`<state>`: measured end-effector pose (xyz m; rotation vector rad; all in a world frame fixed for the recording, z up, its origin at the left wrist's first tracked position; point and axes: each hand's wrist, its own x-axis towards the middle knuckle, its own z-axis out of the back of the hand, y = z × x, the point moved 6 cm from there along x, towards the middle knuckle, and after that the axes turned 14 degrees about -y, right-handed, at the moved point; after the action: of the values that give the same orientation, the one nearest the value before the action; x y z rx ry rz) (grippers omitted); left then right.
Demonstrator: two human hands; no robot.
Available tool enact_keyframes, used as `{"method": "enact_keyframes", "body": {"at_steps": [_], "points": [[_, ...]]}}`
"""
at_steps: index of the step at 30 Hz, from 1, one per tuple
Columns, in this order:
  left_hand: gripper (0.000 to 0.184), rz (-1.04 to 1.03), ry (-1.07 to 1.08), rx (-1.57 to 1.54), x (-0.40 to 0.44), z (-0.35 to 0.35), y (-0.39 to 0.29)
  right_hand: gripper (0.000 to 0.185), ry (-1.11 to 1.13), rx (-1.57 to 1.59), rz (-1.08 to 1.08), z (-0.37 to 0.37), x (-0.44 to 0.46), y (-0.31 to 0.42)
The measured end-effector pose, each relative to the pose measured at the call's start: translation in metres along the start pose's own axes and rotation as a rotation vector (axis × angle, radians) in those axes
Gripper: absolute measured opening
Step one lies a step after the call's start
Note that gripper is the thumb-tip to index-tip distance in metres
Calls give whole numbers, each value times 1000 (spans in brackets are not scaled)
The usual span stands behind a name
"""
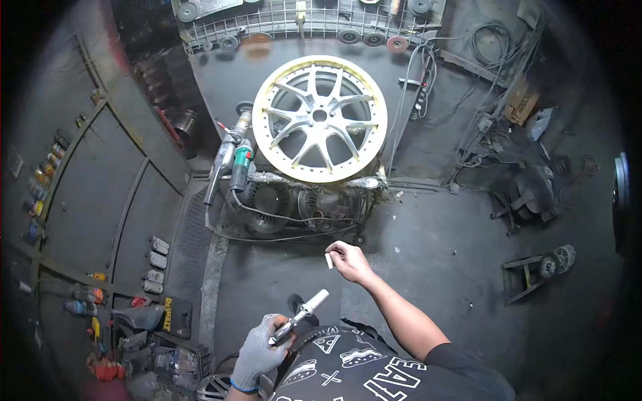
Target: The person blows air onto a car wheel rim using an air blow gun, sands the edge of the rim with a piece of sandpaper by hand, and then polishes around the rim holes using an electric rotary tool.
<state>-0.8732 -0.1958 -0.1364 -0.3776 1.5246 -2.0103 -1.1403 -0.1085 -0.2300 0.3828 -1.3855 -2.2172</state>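
My left hand (262, 352), in a grey work glove with a blue cuff, is closed around a slim metal die grinder (292, 323). A whitish cylindrical tip (315, 301) sticks out at the tool's upper right end. To the right and higher up, my bare right hand (349, 262) pinches a small whitish strip (329, 260), whose material I cannot make out. Beyond both hands, a silver multi-spoke wheel rim (321, 115) with a yellowish outer edge leans on a stand, touched by neither hand.
Two angle grinders, one green (243, 159) and one grey (221, 167), hang left of the rim with trailing cables. Grinding discs (349, 37) line a wire rack (287, 23) behind. Tools and boxes crowd the lower left; a small metal frame (528, 277) stands at right.
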Motion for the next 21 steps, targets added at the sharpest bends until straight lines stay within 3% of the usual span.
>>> {"method": "enact_keyframes", "body": {"at_steps": [2,3,4,6,8,10,11,14,15,18,19,21], "points": [[24,67,-118,96,-28,-6,-4,18,-2,12,41,2,-12,-8],[19,-62,-205,102,-42,-8,-8,18,-32,23,68,7,-17,-10],[19,-64,-211,112,-60,-12,-11,18,-66,35,86,13,-25,-13],[17,306,-211,-130,-95,-16,-9,18,-47,98,57,13,-38,-19],[25,267,-140,-132,-118,-17,-7,18,-10,147,90,6,-56,-13],[28,125,-201,248,-139,-12,-25,19,105,130,141,-4,-80,2],[29,171,-312,96,-150,-6,-1,19,154,137,128,-9,-89,5],[31,118,-394,229,-181,17,-2,21,225,126,86,-25,-107,10],[31,334,-393,120,-187,11,-34,21,231,131,123,-31,-112,15],[30,200,-404,-30,-200,7,7,21,262,157,166,-48,-124,28],[28,171,-340,74,-205,12,10,20,273,180,175,-54,-127,33],[27,260,-483,1,-218,20,5,20,301,186,93,-61,-132,38]]}}
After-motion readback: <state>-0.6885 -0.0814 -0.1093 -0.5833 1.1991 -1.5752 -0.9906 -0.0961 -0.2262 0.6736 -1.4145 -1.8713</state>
